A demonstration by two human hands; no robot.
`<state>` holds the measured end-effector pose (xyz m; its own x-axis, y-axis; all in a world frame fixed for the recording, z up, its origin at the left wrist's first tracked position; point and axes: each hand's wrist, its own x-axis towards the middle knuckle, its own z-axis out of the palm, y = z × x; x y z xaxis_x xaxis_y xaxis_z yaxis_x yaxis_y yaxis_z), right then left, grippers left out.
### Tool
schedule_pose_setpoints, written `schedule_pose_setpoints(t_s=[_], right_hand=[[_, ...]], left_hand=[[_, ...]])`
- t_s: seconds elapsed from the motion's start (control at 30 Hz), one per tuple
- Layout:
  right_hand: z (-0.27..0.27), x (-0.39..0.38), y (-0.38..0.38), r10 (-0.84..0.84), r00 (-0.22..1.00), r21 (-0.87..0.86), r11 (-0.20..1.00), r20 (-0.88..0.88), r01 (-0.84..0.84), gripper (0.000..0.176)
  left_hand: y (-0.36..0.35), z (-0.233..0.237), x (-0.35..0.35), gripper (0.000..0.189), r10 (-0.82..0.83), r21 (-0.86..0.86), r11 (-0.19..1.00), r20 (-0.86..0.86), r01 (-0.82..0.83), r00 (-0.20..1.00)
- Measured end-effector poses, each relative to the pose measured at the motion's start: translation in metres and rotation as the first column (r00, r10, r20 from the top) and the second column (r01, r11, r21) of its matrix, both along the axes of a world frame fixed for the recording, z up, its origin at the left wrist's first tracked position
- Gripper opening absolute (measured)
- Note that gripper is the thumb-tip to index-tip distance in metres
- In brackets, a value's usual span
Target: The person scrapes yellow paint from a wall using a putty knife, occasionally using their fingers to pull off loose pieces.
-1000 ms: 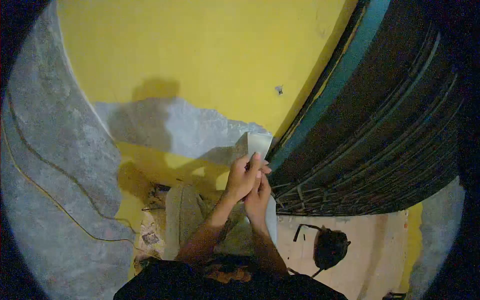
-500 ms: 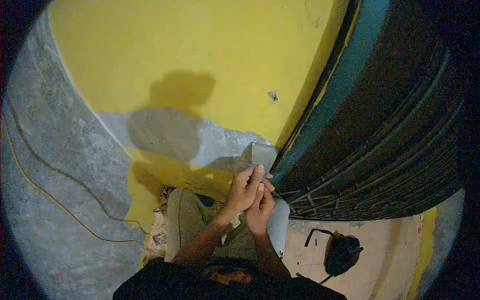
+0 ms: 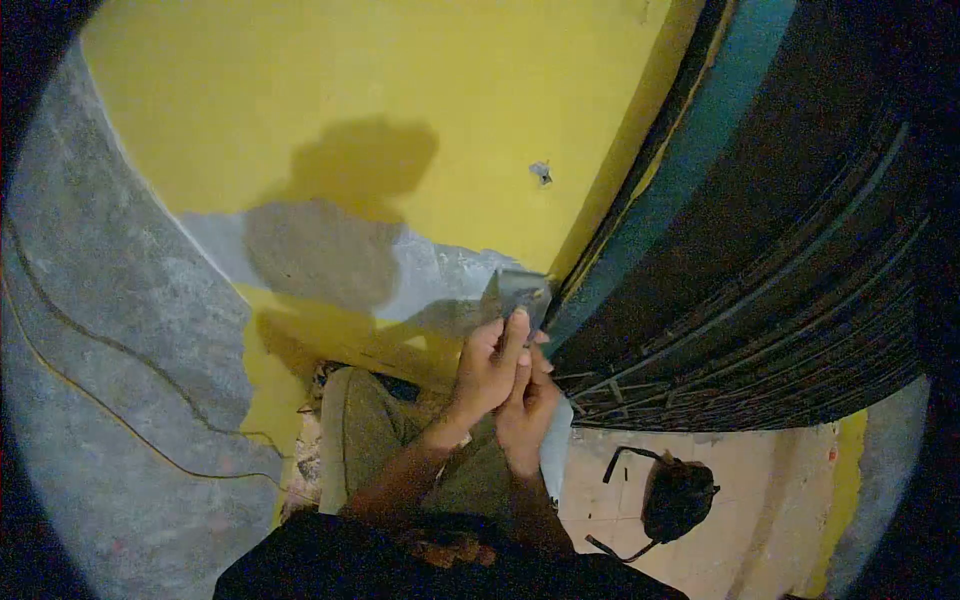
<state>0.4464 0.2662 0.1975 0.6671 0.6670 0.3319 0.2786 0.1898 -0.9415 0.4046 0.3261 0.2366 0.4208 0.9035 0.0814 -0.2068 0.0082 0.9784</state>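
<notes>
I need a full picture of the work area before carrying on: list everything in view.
Wall: 1, yellow, ahead
Patch: 1, grey, low on wall
Chipped spot: 1, pale and dark, above patch's right end
Side surface: 1, grey, left
Cable: 1, yellowish, across side surface
Panel: 1, dark, teal-edged, right
Floor: 1, tan, lower right
Bag: 1, black, on floor
Blade: 1, grey, centre
Trousers: 1 pair, olive, lower centre
Shirt: 1, black, bottom
Left hand: 1, bare, gripping blade
Right hand: 1, bare, gripping just below

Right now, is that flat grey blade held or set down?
Held: the left hand and right hand clasp the lower part of the blade, a thumb against its face.
</notes>
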Motion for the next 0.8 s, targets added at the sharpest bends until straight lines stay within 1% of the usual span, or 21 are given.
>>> schedule_pose_setpoints(t_s=[0.03,0.07,0.13,0.17,0.2,0.27,0.3,0.37,0.4,0.43,0.5,0.53,0.57,0.63,0.7,0.77,0.8], right_hand=[[0.002,0.001,0.004,-0.037,0.998,0.048,0.998,0.058,0.034,0.033],[0.014,0.000,0.008,-0.038,0.998,0.037,0.999,0.054,0.036,0.033],[0.055,-0.002,0.014,0.007,0.996,0.138,0.990,-0.085,0.005,0.033],[0.068,-0.002,0.010,0.062,0.983,0.031,0.998,-0.175,-0.057,0.034],[0.062,-0.004,0.013,0.061,0.984,0.039,0.998,-0.169,-0.055,0.034],[0.040,-0.010,0.025,-0.059,0.997,0.154,0.987,0.049,0.051,0.035],[0.043,-0.016,0.015,0.047,0.990,0.069,0.997,-0.133,-0.038,0.033],[0.020,-0.018,0.011,0.053,0.990,0.090,0.995,-0.134,-0.041,0.034],[0.013,-0.018,0.010,0.054,0.988,0.092,0.995,-0.142,-0.042,0.036],[0.007,-0.019,0.001,0.047,0.979,0.043,0.998,-0.199,-0.039,0.037],[0.010,-0.020,-0.006,0.067,0.975,0.036,0.997,-0.210,-0.061,0.037],[0.010,-0.018,-0.009,0.094,0.971,0.040,0.995,-0.219,-0.087,0.036],[0.004,-0.016,-0.012,0.090,0.972,0.037,0.996,-0.217,-0.084,0.036],[-0.013,-0.013,-0.014,0.089,0.967,-0.033,0.994,-0.239,-0.100,0.037],[-0.009,-0.012,-0.013,0.092,0.968,-0.025,0.995,-0.233,-0.100,0.037],[-0.010,-0.010,-0.013,0.096,0.970,-0.016,0.995,-0.225,-0.102,0.038],[-0.013,-0.007,-0.014,0.091,0.978,-0.059,0.993,-0.187,-0.103,0.037]], left_hand=[[0.000,0.013,-0.001,0.052,0.034,0.043,0.999,-0.021,-0.033,0.999],[0.001,0.030,-0.003,0.052,0.033,0.033,0.999,-0.026,-0.032,0.999],[0.008,0.064,-0.003,0.051,0.048,0.248,0.968,-0.030,-0.039,0.998],[0.012,0.067,-0.001,0.048,0.042,0.207,0.978,-0.013,-0.038,0.999],[0.015,0.061,-0.003,0.048,0.039,0.215,0.976,-0.007,-0.037,0.999],[0.021,0.044,-0.009,0.046,0.178,0.376,0.920,-0.138,-0.115,0.974],[0.017,0.042,-0.011,0.046,0.180,0.393,0.912,-0.129,-0.116,0.975],[0.001,0.031,-0.013,0.043,0.148,0.223,0.963,0.037,-0.153,0.988],[-0.002,0.024,-0.013,0.043,0.145,0.220,0.964,0.036,-0.150,0.989],[-0.003,0.014,-0.012,0.042,0.119,0.200,0.972,0.042,-0.125,0.992],[-0.007,-0.001,-0.012,0.042,0.089,0.171,0.980,0.050,-0.097,0.995],[-0.007,-0.006,-0.012,0.042,0.070,0.153,0.986,0.000,-0.069,0.998],[-0.008,-0.008,-0.013,0.042,0.050,0.135,0.990,-0.048,-0.043,0.998],[-0.012,-0.008,-0.013,0.042,0.054,0.146,0.988,-0.041,-0.048,0.998],[-0.012,-0.008,-0.012,0.043,0.063,0.154,0.986,-0.038,-0.057,0.997],[-0.010,-0.010,-0.011,0.045,0.041,0.115,0.993,-0.053,-0.035,0.998],[-0.010,-0.012,-0.009,0.045,0.042,0.115,0.993,-0.051,-0.036,0.998]])
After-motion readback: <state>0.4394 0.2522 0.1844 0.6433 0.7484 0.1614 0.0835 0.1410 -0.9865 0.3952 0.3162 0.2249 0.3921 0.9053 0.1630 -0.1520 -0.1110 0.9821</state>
